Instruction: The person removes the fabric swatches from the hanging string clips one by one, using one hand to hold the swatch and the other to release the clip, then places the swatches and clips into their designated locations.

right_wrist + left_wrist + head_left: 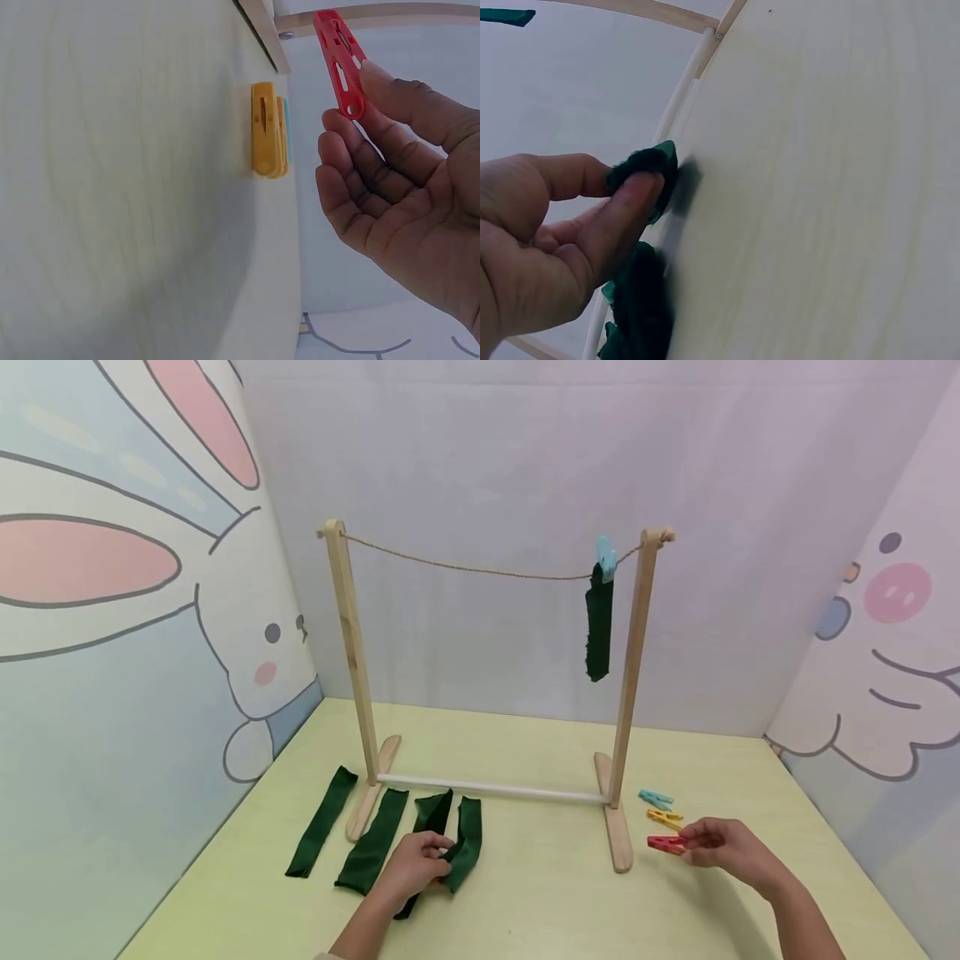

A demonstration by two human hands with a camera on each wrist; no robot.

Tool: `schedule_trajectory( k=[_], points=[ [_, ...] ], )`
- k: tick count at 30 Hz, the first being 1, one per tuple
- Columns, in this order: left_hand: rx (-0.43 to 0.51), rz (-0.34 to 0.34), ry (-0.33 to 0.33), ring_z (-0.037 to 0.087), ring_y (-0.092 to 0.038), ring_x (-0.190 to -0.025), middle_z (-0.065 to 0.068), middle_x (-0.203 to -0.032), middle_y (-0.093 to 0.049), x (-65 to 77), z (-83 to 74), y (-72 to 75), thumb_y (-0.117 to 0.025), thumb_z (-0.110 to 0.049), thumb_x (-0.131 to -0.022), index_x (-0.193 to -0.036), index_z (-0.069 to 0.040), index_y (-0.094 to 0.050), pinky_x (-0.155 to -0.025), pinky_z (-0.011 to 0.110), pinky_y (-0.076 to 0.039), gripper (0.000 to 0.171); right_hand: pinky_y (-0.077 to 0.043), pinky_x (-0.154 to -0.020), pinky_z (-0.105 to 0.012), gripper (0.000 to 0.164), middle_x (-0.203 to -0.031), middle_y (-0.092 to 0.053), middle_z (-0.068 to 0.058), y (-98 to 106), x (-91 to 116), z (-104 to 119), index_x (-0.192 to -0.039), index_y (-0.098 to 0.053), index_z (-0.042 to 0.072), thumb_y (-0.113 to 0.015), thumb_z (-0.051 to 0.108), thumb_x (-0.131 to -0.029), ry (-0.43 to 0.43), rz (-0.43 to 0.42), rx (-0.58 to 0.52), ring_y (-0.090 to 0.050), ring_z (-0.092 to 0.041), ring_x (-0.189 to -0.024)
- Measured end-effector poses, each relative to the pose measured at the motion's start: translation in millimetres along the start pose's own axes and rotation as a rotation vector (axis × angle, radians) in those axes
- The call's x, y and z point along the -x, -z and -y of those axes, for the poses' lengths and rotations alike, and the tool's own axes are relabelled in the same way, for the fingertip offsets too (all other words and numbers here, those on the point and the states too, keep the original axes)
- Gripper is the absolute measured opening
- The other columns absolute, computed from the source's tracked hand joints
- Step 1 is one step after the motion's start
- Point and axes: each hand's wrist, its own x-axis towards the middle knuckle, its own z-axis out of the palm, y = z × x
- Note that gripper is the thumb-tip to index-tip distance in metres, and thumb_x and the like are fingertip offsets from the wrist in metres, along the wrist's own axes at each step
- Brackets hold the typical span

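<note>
Between thumb and fingers, my left hand [414,867] pinches a dark green cloth strip [469,835], the rightmost of several on the table. Its near end is lifted in the left wrist view, where the bunched fabric [667,161] shows at the fingertips. Just beside it, another green strip [433,812] lies partly hidden under the hand. On the right, my right hand [726,852] holds a red clothespin [666,843] by one end, raised off the table in the right wrist view. A yellow clothespin [265,131] and a light blue clothespin [656,798] lie close behind it.
A wooden stand with two posts [633,668] carries a sagging rope [480,570]. One green strip [598,627] hangs near its right end from a light blue clothespin [606,558]. Two more strips lie left, and a white rod [495,789] joins the stand's feet.
</note>
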Motion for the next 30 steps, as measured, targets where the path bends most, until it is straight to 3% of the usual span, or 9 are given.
schedule_trajectory(
  k=[6, 10, 20, 30],
  points=[
    [-0.013, 0.13, 0.067, 0.02, -0.06, -0.068, 0.007, -0.078, -0.058, 2.4, 0.2, 2.9, -0.062, 0.004, -0.079, -0.115, 0.013, -0.053, -0.061, 0.038, -0.053, 0.039, -0.051, -0.067, -0.029, 0.038, -0.09, -0.063, -0.011, 7, 3, -16, -0.105, -0.056, -0.017, -0.071, 0.008, -0.08, -0.054, 0.032, -0.015, -0.058, -0.018, -0.08],
    [-0.03, 0.167, 0.079, 0.022, -0.062, -0.064, 0.008, -0.076, -0.06, 2.8, 2.1, 2.5, -0.063, 0.003, -0.079, -0.115, 0.012, -0.053, -0.06, 0.038, -0.053, 0.038, -0.05, -0.066, -0.029, 0.037, -0.088, -0.062, -0.008, 10, 5, -23, -0.105, -0.056, -0.017, -0.071, 0.008, -0.081, -0.104, 0.062, -0.034, -0.056, -0.019, -0.079],
    [-0.152, 0.177, -0.023, 0.023, -0.061, -0.065, 0.005, -0.072, -0.061, 9.5, -5.5, 12.3, -0.063, -0.002, -0.081, -0.111, 0.007, -0.058, -0.056, 0.037, -0.05, 0.032, -0.047, -0.061, -0.029, 0.038, -0.085, -0.06, -0.006, 11, 4, -33, -0.105, -0.056, -0.014, -0.072, 0.01, -0.08, -0.133, 0.061, -0.022, -0.053, -0.017, -0.075],
    [-0.083, 0.217, -0.053, 0.015, -0.047, -0.057, 0.003, -0.066, -0.054, 10.5, -11.6, 16.1, -0.059, -0.002, -0.084, -0.117, 0.011, -0.054, -0.054, 0.032, -0.043, 0.035, -0.046, -0.061, -0.029, 0.041, -0.09, -0.06, -0.006, 12, 6, -41, -0.11, -0.054, -0.014, -0.07, 0.011, -0.082, -0.15, 0.053, -0.026, -0.053, -0.018, -0.077]
  ],
)
